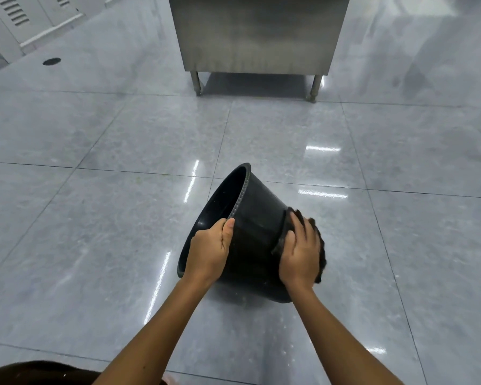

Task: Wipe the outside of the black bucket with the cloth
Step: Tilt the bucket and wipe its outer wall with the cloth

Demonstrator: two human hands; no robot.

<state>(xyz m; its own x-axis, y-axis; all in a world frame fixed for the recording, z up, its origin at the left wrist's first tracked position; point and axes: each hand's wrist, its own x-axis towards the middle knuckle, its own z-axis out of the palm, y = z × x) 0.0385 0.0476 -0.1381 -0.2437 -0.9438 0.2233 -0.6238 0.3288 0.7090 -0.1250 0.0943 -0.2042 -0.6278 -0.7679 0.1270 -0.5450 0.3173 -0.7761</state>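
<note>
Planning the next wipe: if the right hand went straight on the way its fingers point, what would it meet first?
Probably the black plastic bucket's outer wall, just past the dark cloth under the right hand; depth unclear.

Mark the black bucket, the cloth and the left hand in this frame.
black bucket (pixel 257 226), head view, outer side wall.
cloth (pixel 321 254), head view, edge beyond the fingers.
left hand (pixel 209 250), head view, back of hand.

The black bucket (pixel 256 232) is lying tipped on the tiled floor (pixel 122 218), mouth facing left, with the dark cloth (pixel 320 245) lying against its base end.
</note>
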